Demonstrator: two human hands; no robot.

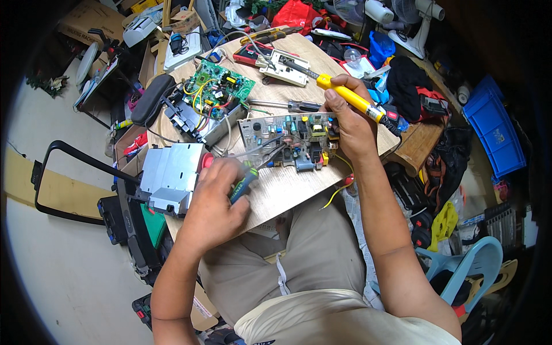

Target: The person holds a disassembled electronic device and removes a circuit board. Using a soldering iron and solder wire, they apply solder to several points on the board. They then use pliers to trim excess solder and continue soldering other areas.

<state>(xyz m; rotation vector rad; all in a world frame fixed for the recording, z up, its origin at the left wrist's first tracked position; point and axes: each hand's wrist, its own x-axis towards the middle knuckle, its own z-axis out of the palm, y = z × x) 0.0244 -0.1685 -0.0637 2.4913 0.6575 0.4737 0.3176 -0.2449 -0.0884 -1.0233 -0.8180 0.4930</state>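
My right hand (355, 115) is closed round a yellow soldering iron (351, 98), its metal tip pointing away and to the left. The heel of that hand is by the right end of a circuit board (264, 132) crowded with components. My left hand (218, 195), partly blurred, grips a tool with a green and blue handle (244, 184). Its thin metal end reaches the middle of the board; whether it is a screwdriver or pliers I cannot tell. Just beyond the board lies a screwdriver (302, 106) with a dark handle.
A green circuit board (221, 80) with wires sits on a metal housing at the table's left. Nearer stands a silver metal box (172, 172). A cream plastic piece (284, 69) and a red multimeter (253, 54) lie behind. The wooden table's (276, 198) front edge is above my lap.
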